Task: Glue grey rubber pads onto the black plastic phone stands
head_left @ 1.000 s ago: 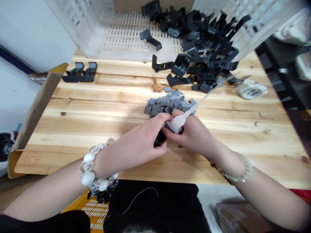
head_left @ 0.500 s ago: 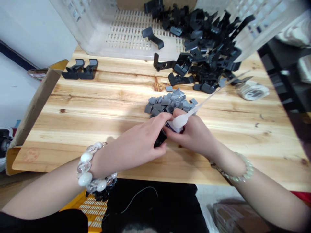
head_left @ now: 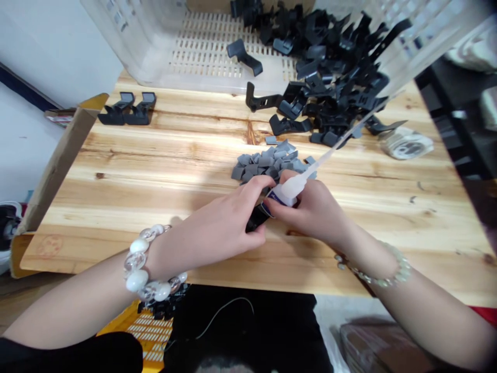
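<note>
The left hand (head_left: 217,230) is pinching a black clip (head_left: 255,223) tightly, while the right hand (head_left: 316,212), gripping the glue bottle (head_left: 289,190), is edging closer to the grey pads (head_left: 267,161).

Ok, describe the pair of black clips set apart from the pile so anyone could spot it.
On the wooden table, look to the far left corner, between the clear crate and the cardboard flap. Two black clips lie there side by side, alone, unlike the tangled heap spilling from the crate at right.
</note>
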`<action>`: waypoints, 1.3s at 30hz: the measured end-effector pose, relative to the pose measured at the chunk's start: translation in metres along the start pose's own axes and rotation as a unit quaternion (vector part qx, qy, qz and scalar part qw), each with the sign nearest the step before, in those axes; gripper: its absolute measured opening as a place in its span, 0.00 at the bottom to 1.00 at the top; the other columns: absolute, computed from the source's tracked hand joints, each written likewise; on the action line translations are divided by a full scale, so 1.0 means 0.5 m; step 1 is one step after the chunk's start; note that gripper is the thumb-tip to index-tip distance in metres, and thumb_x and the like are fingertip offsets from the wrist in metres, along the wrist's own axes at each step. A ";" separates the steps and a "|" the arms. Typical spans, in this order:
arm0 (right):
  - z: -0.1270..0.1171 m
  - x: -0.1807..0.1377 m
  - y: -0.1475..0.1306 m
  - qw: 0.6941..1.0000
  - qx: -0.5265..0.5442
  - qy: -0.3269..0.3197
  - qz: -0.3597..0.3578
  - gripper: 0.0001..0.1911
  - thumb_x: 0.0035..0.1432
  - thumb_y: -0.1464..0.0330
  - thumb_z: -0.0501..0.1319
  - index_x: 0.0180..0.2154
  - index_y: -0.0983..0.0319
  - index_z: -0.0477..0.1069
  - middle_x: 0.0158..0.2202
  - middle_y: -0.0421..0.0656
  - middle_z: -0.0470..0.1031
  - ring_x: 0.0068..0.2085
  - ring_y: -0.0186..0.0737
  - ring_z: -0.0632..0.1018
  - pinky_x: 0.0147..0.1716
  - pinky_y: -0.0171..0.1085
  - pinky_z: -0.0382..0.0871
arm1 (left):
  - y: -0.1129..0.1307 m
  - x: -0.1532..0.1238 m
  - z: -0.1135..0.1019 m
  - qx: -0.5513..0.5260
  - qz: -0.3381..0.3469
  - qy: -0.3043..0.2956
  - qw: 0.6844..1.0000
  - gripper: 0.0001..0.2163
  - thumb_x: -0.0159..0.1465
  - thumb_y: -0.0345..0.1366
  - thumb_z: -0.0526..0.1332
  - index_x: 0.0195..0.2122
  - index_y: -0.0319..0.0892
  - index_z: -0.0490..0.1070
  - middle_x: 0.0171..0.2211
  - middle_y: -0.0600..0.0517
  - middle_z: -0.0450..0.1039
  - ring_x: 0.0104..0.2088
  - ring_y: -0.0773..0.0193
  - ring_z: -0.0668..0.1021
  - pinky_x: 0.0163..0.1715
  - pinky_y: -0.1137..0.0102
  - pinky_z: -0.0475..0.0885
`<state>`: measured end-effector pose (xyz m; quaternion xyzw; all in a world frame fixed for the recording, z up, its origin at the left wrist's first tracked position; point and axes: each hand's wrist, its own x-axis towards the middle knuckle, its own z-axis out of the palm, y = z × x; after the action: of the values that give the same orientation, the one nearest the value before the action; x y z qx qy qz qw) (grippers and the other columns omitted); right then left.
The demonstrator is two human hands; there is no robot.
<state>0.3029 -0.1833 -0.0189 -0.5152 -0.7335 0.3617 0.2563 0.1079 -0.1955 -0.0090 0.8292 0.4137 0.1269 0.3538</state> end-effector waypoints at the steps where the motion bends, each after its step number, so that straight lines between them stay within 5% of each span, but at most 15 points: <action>1: 0.000 -0.001 -0.001 1.000 -0.002 -0.005 0.000 0.14 0.51 0.69 0.62 0.25 0.58 0.54 0.19 0.32 0.60 0.21 0.30 0.62 0.23 0.33 0.53 | 0.000 0.001 0.000 -0.005 -0.001 -0.002 1.000 0.27 0.63 0.36 0.58 0.62 0.46 0.50 0.44 0.48 0.70 0.40 0.59 0.77 0.40 0.65 0.72; 24: -0.011 0.006 0.004 0.996 -0.034 -0.075 -0.022 0.14 0.52 0.63 0.61 0.26 0.58 0.55 0.18 0.33 0.59 0.20 0.31 0.63 0.21 0.33 0.53 | 0.000 0.007 0.007 -0.057 -0.013 0.004 0.998 0.24 0.62 0.37 0.60 0.58 0.45 0.56 0.42 0.50 0.71 0.37 0.62 0.76 0.41 0.67 0.71; 39: -0.005 0.002 0.017 0.995 -0.047 -0.082 -0.022 0.08 0.54 0.65 0.61 0.33 0.60 0.63 0.28 0.41 0.72 0.30 0.39 0.73 0.27 0.37 0.62 | 0.007 0.006 0.001 -0.080 0.025 0.006 0.996 0.26 0.61 0.31 0.59 0.61 0.47 0.57 0.42 0.50 0.72 0.38 0.62 0.75 0.42 0.68 0.70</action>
<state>0.3093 -0.1797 -0.0239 -0.4789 -0.7794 0.3622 0.1792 0.1123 -0.1947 -0.0074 0.8074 0.3835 0.1738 0.4132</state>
